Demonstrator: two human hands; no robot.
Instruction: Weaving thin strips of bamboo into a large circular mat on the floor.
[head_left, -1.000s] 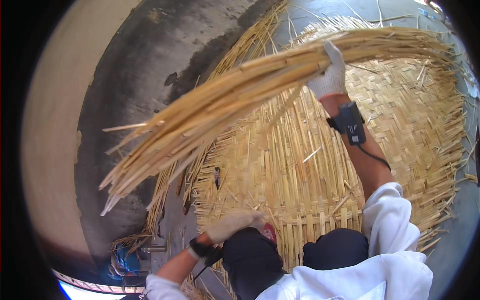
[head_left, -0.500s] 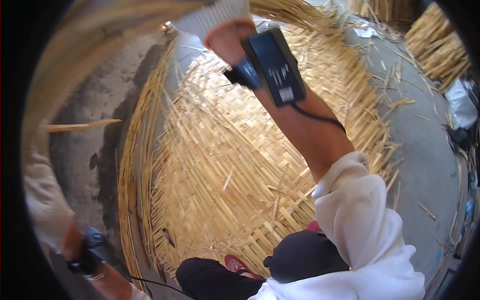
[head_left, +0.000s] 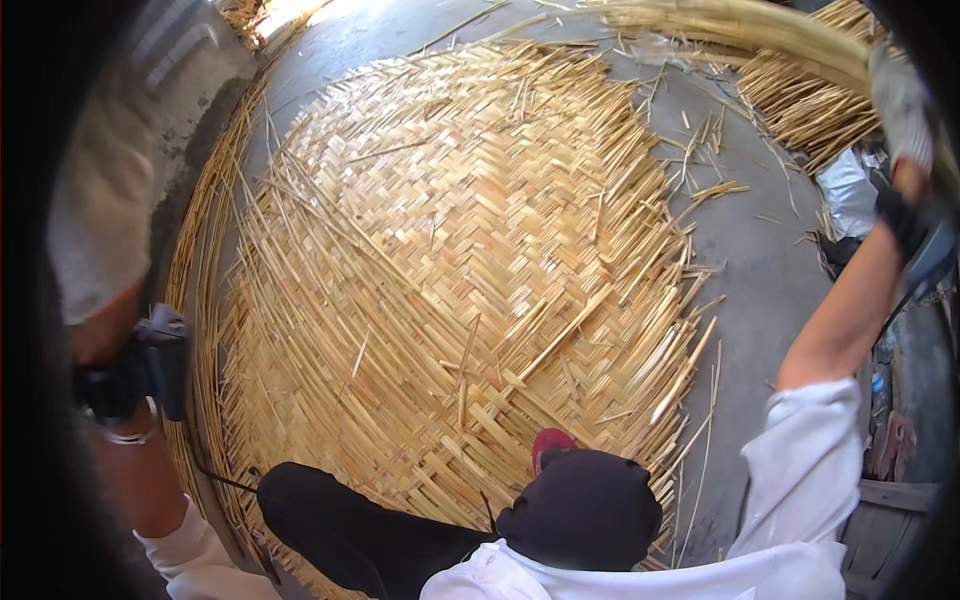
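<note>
My right hand (head_left: 903, 110), in a pale knitted glove, is at the far right with its arm stretched out. It is closed round the end of a bundle of long split reed strips (head_left: 745, 28), which runs left along the top of the view. My left hand (head_left: 105, 200), also gloved, is blurred at the left rim; its fingers are hidden. Below and between my hands lies a large woven reed mat (head_left: 500, 210) in a herringbone pattern. Several loose strips (head_left: 370, 270) lie slanted over its left part.
Long thin strips (head_left: 190, 260) run along the mat's left side. A pile of cut reeds (head_left: 815, 105) and a white plastic bag (head_left: 850, 195) are at the right. Scraps litter the grey floor (head_left: 735, 270). My bent knees (head_left: 585, 510) are over the mat's near edge.
My right hand has swung from the top middle to the far right, bringing the reed bundle across. My left hand appears higher at the left rim. The whole view has shifted, uncovering the mat.
</note>
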